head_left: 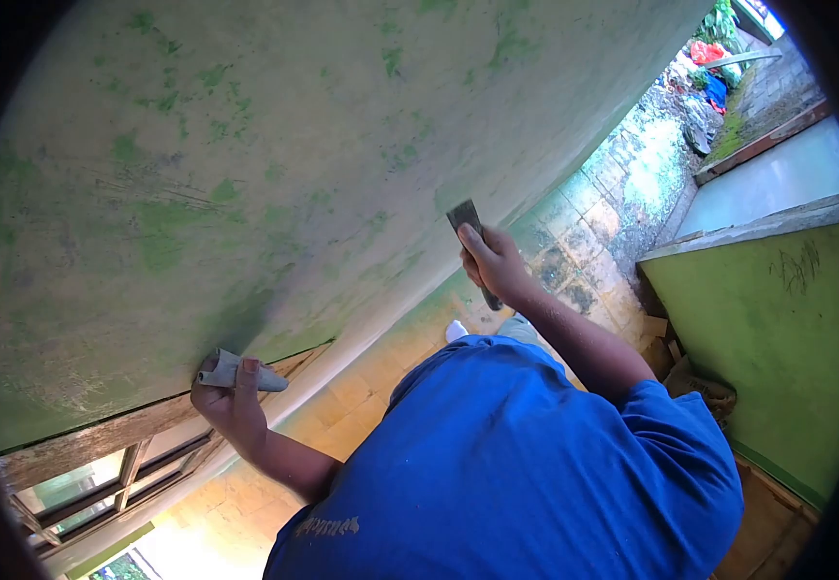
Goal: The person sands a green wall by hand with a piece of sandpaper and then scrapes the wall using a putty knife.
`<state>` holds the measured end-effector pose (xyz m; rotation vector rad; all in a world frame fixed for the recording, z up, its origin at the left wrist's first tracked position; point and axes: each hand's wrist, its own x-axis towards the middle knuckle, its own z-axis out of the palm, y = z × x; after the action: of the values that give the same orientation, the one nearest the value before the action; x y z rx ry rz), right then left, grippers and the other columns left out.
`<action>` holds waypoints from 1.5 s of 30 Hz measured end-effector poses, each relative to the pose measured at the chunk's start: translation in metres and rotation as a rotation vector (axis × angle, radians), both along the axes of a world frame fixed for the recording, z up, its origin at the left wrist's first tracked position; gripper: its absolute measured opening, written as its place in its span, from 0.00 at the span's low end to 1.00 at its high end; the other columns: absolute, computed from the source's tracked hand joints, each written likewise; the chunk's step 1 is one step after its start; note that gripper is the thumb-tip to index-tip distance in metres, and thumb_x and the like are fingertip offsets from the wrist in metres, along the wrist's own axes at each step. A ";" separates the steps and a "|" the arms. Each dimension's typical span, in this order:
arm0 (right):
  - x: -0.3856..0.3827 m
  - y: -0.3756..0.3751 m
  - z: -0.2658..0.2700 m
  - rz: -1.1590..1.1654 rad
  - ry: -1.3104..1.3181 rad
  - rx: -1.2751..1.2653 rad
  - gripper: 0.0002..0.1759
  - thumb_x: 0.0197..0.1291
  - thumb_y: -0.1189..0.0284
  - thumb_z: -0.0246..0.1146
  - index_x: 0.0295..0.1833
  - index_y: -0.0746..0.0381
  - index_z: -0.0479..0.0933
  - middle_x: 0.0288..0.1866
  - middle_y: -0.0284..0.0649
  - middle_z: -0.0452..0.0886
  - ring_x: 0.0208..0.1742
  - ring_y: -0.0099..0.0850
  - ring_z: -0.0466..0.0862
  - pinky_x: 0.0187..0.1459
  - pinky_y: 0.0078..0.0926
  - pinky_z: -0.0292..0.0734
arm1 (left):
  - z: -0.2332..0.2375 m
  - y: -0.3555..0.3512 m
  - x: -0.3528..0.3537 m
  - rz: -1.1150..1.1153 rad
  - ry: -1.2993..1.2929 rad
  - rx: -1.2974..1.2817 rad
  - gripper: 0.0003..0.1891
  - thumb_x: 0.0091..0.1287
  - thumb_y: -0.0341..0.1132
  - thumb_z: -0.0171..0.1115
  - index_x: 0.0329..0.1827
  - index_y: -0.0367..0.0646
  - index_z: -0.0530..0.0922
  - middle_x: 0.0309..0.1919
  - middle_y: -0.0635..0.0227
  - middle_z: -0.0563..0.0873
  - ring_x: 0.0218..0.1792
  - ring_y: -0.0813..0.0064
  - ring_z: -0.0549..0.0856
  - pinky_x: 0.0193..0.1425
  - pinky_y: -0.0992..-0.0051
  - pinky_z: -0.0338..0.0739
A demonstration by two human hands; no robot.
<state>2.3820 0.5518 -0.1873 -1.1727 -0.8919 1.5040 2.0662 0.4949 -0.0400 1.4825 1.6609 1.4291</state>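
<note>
My left hand is closed around a folded grey sheet of sandpaper, close to the wall just above the window frame. In my right hand is a scraper; its flat, dark blade points up toward the wall and its lower end shows beneath my fist. My thumb lies along the blade side. The wall in front of me is whitish, with patchy green paint showing through and scratch marks at the lower left.
A wooden window frame with panes runs along the lower left. Yellowish floor tiles lie below. On the right stands a low green wall, with a sack at its foot. Colourful litter lies at the far upper right.
</note>
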 end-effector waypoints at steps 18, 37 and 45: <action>-0.005 0.014 -0.018 0.029 -0.064 -0.042 0.24 0.67 0.53 0.53 0.25 0.60 0.66 0.14 0.27 0.62 0.13 0.17 0.61 0.15 0.20 0.56 | 0.005 0.000 0.006 0.002 -0.053 -0.007 0.09 0.56 0.27 0.68 0.28 0.33 0.75 0.21 0.65 0.81 0.22 0.76 0.81 0.30 0.79 0.75; -0.005 0.009 -0.020 -0.009 0.025 -0.069 0.24 0.67 0.53 0.52 0.25 0.61 0.67 0.14 0.29 0.64 0.12 0.17 0.62 0.15 0.20 0.57 | 0.005 0.000 0.006 0.064 -0.061 -0.042 0.10 0.55 0.29 0.69 0.26 0.34 0.75 0.20 0.65 0.81 0.22 0.77 0.80 0.31 0.79 0.75; -0.014 0.023 -0.022 -0.056 -0.026 0.005 0.25 0.67 0.53 0.54 0.25 0.62 0.69 0.16 0.29 0.67 0.15 0.18 0.65 0.17 0.19 0.59 | 0.002 0.000 0.002 0.031 -0.006 0.009 0.10 0.55 0.28 0.69 0.26 0.35 0.75 0.20 0.66 0.81 0.21 0.77 0.80 0.30 0.79 0.75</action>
<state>2.3675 0.5745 -0.2097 -1.2068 -0.8729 1.4439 2.0685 0.4951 -0.0382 1.4622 1.6821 1.4583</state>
